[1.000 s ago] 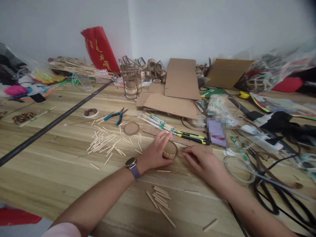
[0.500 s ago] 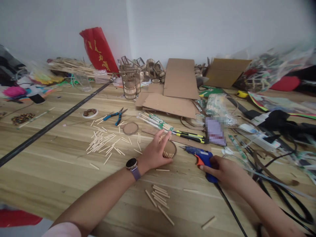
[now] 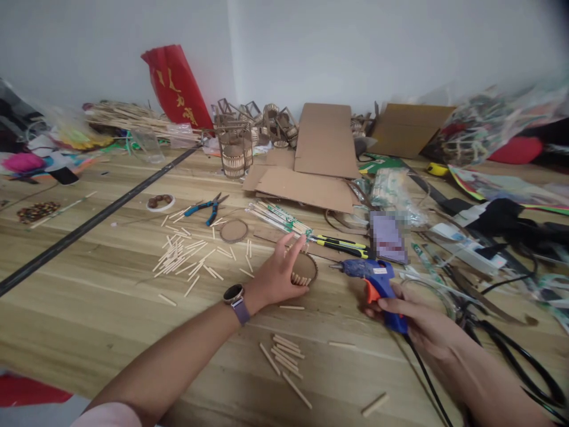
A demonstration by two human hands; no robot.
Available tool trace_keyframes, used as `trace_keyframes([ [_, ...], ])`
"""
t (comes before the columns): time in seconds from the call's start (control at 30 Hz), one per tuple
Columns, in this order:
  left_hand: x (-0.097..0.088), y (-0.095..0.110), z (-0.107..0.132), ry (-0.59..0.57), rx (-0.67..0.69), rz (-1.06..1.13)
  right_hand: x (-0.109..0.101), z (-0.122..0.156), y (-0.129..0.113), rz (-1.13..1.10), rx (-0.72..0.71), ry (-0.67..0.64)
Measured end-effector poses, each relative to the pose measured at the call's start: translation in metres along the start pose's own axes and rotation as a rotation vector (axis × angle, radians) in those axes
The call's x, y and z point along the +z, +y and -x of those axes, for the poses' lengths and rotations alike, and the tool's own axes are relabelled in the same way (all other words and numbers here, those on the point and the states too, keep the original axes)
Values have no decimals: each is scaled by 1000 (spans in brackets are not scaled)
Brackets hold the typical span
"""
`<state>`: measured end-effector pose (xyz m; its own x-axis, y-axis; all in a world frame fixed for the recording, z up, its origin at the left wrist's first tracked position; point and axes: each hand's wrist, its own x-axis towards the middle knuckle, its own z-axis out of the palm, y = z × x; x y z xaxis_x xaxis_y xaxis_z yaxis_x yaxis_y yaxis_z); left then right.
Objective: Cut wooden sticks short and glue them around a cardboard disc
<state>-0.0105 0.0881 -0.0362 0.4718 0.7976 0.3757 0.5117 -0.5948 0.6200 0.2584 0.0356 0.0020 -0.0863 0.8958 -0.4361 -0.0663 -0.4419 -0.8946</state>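
Observation:
My right hand [image 3: 411,311] is wrapped round the handle of a blue glue gun [image 3: 367,270] with an orange trigger, its nozzle pointing left above the table. My left hand [image 3: 278,270], with a watch on the wrist, grips the left side of a round cardboard base [image 3: 307,265], thumb at the near edge and fingers at the far one. Short wooden sticks line part of the base's rim; the hand hides its left side. Nearer to me lies a small group of cut sticks [image 3: 287,353]. A larger pile of sticks [image 3: 180,255] is left of my left hand.
Behind my left hand lie a second cardboard disc [image 3: 234,230], blue-handled pliers [image 3: 208,209] and yellow-black utility knives [image 3: 342,244]. Cardboard sheets [image 3: 306,187] and small stick buckets [image 3: 233,160] stand farther back. Cables and a power strip [image 3: 466,246] clutter the right.
My right hand has lifted the glue gun and turned it, moving it slightly right and toward me. My left hand stays at the round base.

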Motion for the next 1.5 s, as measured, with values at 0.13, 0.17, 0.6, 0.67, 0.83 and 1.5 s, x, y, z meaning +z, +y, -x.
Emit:
trace_keyframes([
  [0.13,-1,0,0,-21,-10,7,8,-2,8,-208,50,-142],
  [0.17,-1,0,-1,-25,-12,6,9,-3,9,-246,49,-174],
  [0.6,0,-1,0,-43,-24,-4,14,-3,20,321,-58,32],
  [0.67,0,-1,-1,-44,-22,-6,16,-1,19,481,-95,67],
  [0.83,-1,0,-1,-50,-23,-8,21,2,13,766,-311,53],
  [1.5,-4,1,-1,-48,-12,9,31,5,12,946,-438,34],
])
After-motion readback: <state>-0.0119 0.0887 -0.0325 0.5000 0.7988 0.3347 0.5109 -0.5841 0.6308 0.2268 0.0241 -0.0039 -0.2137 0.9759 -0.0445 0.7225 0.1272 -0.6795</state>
